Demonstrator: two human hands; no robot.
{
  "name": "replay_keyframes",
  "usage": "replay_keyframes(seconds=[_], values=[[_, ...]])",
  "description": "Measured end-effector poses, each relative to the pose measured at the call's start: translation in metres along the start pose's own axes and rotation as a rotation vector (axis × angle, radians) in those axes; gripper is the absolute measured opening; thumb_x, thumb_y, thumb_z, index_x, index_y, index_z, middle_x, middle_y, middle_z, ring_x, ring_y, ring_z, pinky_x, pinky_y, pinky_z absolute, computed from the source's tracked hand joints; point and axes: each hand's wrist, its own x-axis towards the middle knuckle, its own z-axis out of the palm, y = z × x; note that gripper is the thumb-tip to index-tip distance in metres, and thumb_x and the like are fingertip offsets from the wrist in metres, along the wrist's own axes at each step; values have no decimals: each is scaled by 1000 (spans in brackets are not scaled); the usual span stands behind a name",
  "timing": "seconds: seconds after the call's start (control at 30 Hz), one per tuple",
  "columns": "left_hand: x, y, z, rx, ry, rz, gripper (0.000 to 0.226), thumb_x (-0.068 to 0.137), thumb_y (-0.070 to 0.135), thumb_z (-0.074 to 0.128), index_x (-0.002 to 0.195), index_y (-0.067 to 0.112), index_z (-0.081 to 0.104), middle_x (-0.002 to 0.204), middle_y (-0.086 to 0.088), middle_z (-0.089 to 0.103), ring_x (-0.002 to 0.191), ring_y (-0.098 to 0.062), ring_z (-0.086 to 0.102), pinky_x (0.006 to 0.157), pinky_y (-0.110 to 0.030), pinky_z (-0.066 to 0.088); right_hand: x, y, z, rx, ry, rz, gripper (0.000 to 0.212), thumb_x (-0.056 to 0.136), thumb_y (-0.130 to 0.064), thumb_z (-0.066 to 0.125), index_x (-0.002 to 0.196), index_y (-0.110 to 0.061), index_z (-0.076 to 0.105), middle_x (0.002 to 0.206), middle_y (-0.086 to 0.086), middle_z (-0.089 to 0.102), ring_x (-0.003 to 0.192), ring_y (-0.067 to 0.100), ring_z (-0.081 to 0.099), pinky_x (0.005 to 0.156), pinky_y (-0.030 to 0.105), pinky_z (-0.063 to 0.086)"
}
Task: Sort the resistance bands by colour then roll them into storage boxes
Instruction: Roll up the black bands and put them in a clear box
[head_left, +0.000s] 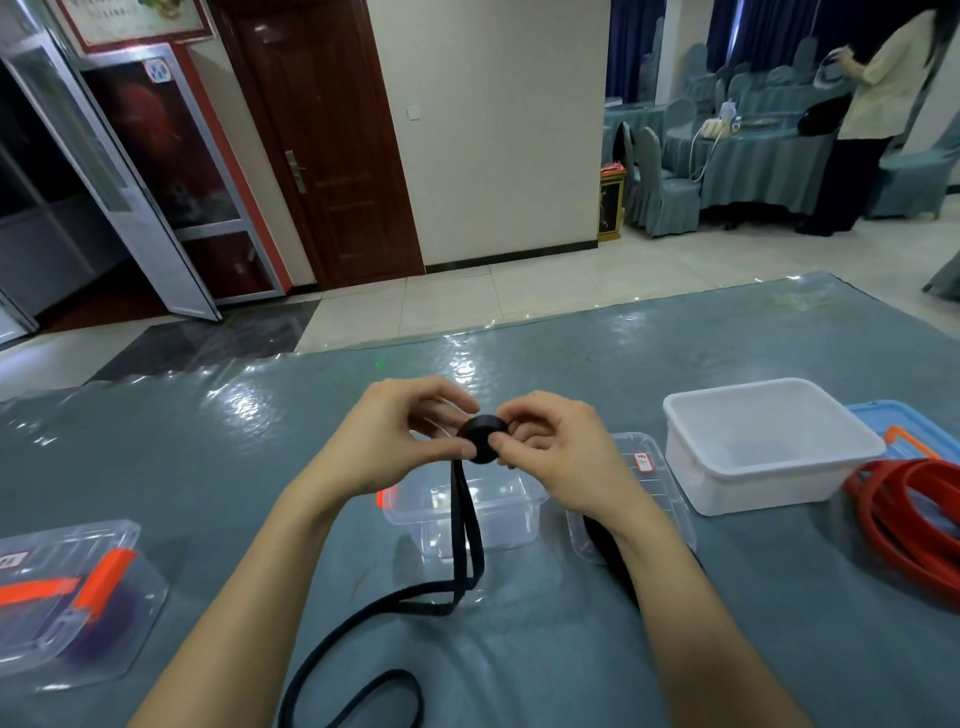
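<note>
On the grey-covered bench (249, 415), our left hand (382, 439) and right hand (563, 449) pinch the small coil of the black band (480, 436) above the open clear box (501, 514), its tail trailing near-left, so we judge rolling midway: wind on, then box it.

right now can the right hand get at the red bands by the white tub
Probably, once freed: the right hand pinches the rolled black band; the way in front of the white tub to the red bands looks free.
</note>
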Motion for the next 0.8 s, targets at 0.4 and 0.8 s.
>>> replay_keyframes(seconds=[0.4, 0.8], values=[[3, 1, 0, -2, -20, -42, 20, 81, 14, 96, 96, 22, 87, 85, 3, 84, 84, -14, 82, 84, -36, 65, -8, 0, -2, -10, -172, 130, 27, 85, -29, 90, 106, -31, 73, 95, -4, 81, 75, 11, 74, 76, 27, 57], [8, 21, -1, 314, -205, -1, 57, 82, 22, 95, 111, 37, 48, 88, 17, 82, 82, -6, 76, 81, -35, 61, -1, -6, 3, -410, -188, 8, 6, 89, -27, 85, 91, -26, 79, 74, -3, 68, 66, 13, 64, 69, 39, 59]])
